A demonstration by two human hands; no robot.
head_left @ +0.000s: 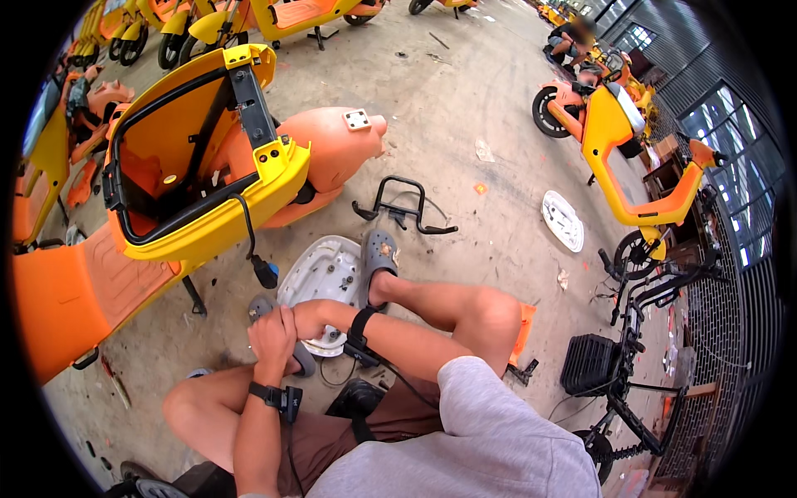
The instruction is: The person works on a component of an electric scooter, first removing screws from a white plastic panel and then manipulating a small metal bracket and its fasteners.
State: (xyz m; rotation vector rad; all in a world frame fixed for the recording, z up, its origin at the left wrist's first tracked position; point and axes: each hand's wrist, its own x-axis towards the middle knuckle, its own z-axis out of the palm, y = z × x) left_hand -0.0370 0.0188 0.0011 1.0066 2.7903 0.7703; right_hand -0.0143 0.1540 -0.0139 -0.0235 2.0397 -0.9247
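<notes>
My left hand (271,335) and my right hand (310,319) meet low between my legs, side by side and touching. The fingers of both look curled; whatever they hold, if anything, is hidden. Just beyond and partly under them lies a white plastic cover (320,264), hollow side up like a tray, with several small dark fasteners in it. One grey clog (379,255) is at its right edge, the other clog (261,306) at its left. Black straps with small boxes circle both my forearms.
An orange-yellow scooter body (178,249) with an open yellow frame stands at left. A black tubular bracket (403,202) lies ahead. Another white cover (563,221) lies right of it. A scooter (599,137) and a bare black chassis (623,365) stand at right. Someone (571,41) crouches far off.
</notes>
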